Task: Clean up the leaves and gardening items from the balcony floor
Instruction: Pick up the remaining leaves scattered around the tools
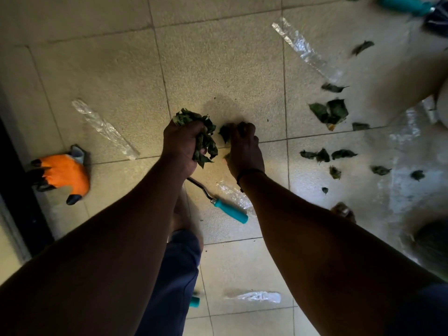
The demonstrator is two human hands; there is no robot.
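Bunch of dark green leaves (204, 139) sits at frame centre, crushed in the left hand (180, 146), whose fingers curl tight round it; leaves stick out above the knuckles & hang below the palm. Just right of it, the right hand (243, 149) reaches down to the tiled floor (218, 69), fingers curled onto a smaller clump of leaves (226, 132) – pinching it, fingertips at floor level. A dark band circles the right wrist (251, 173). Both forearms run in from the bottom corners.

More loose leaves lie scattered right of centre: a bigger cluster (329, 111) mid right, a row of small ones (327, 155) below that, single leaves (362, 47) toward the upper right. None touch the hands.

Below the hands, near the wrists, a small tool w/ a teal handle (231, 210) & thin metal shaft lies on the floor, shaft end passing under the left forearm. A crumpled clear plastic strip (234, 194) lies beside the handle. Other clear plastic strips: one left of centre (104, 128), one upper right (303, 48), one at bottom centre (257, 296). A second teal handle (403, 3) shows at the top right edge; another teal bit (194, 301) at bottom centre, partly hidden by the leg in dark blue trousers (174, 275).

Orange glove w/ black fingertips (63, 173) lies at far left, well apart from the hands. Dim pic; right edge objects too blurred to tell.
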